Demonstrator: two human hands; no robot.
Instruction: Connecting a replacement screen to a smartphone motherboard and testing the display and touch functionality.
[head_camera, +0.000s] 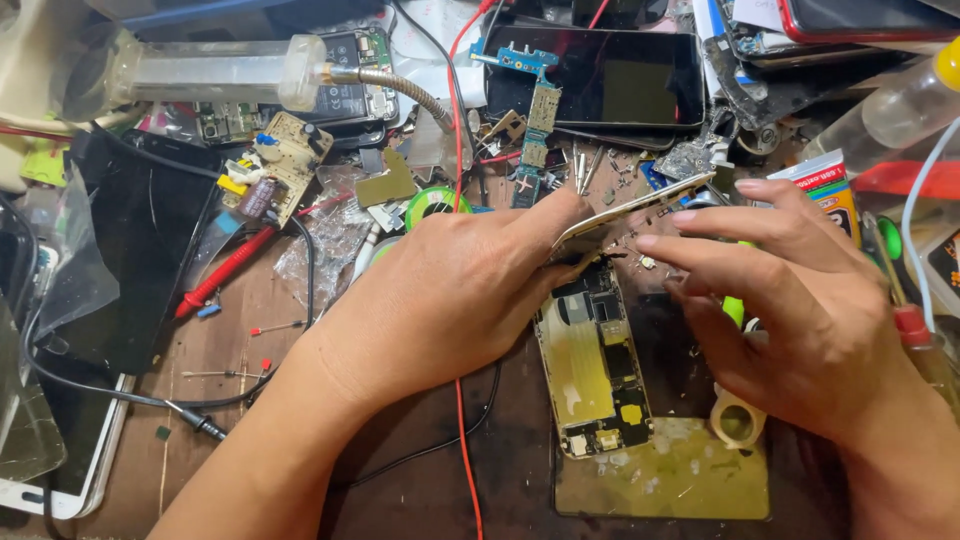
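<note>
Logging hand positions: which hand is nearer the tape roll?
Right. The right hand lies directly above the tape roll, nearly touching; the left hand is far off to its left.

Red probe (225, 272), gold-shielded phone (592, 368)

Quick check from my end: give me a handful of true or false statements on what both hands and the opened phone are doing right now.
1. The left hand holds the lifted, gold-edged phone screen panel by its edge. True.
2. The opened phone body with exposed gold circuit parts lies flat on the brown wooden table. True.
3. The right hand grips the red probe pen. False: the probe lies on the table at the left, away from both hands.
4. The screen panel lies closed, flat on the phone body. False: it is tilted up, raised at one end.
5. The right hand's fingers reach toward the panel. True.
</note>
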